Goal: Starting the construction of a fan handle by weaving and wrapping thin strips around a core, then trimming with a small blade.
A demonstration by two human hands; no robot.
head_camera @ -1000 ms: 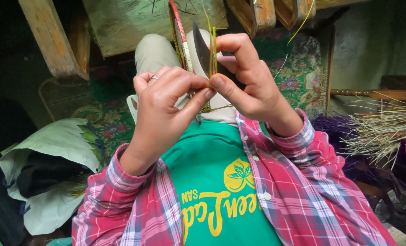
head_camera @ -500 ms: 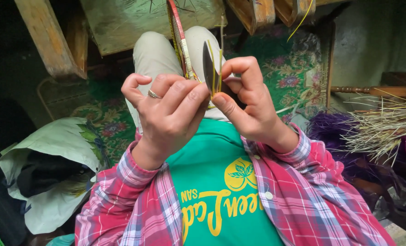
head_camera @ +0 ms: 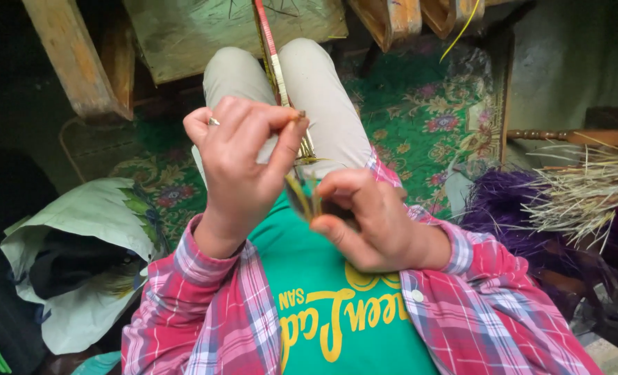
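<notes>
Head view: a thin yellow-green strip point(head_camera: 302, 198) is pinched in the right hand point(head_camera: 364, 226), with a dark blade point(head_camera: 296, 194) held alongside. The left hand point(head_camera: 243, 163) is closed, fingertips pinching a fibre end point(head_camera: 300, 115). A flat woven band point(head_camera: 275, 62) lies across the beige lap point(head_camera: 323, 90). A dry straw bundle point(head_camera: 586, 194) is seen at right.

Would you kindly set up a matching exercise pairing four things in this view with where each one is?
Things:
1. left hand
2. right hand
3. dry straw bundle
4. pale paper bag

Places:
A. at the picture's left edge, on the floor
B. low, close to the green shirt, holding a dark blade
C. at the picture's right edge, over purple fibres
D. raised, pinching a thin strip above the lap

Pairs: 1-D, 2-B, 3-C, 4-A
</notes>
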